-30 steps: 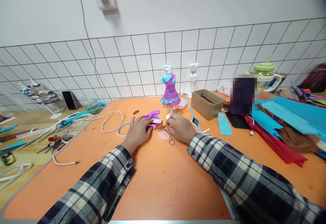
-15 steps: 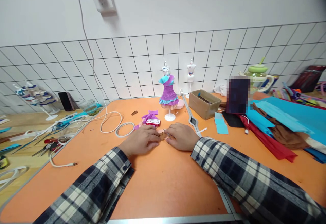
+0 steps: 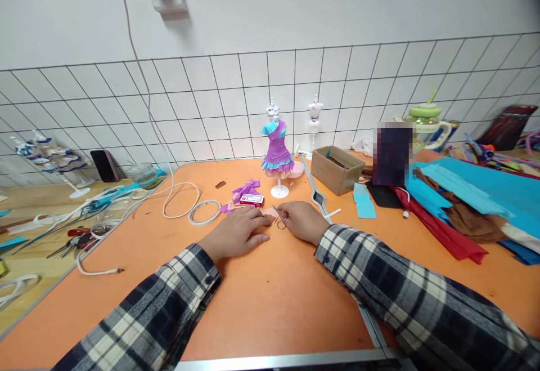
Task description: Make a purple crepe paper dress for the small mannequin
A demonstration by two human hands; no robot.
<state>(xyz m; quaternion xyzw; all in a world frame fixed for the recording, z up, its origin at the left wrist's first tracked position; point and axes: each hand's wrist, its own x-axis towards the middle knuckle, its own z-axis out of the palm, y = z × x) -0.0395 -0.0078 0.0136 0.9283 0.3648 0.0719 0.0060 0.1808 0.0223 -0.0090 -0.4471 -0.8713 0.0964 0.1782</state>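
Observation:
My left hand [image 3: 238,232] lies palm down on the orange table, its thumb apart and its fingertips over a small brown piece [image 3: 270,220] of paper or cloth. To its right, my right hand [image 3: 304,222] is closed on small metal scissors [image 3: 281,225]; a finger loop hangs below the fingers and a blade points toward the left. Some pale pink material [image 3: 270,211] lies just behind the fingertips. A red and white box [image 3: 252,200] and crumpled purple strips [image 3: 247,189] are beyond my left hand. Behind them stands a mini mannequin in a purple and blue dress [image 3: 277,151].
A roll of white tape [image 3: 204,212] and a white cable lie left. A cardboard box [image 3: 336,171], a grey metal bar [image 3: 314,191], blue pieces [image 3: 364,201] and a blurred-out upright device [image 3: 393,154] stand or lie right. Colored fabrics [image 3: 472,213] cover the far right.
My right hand has drawn slightly away from my left, and the scissors now show in it. My left thumb has spread away from the fingers. The view has shifted slightly.

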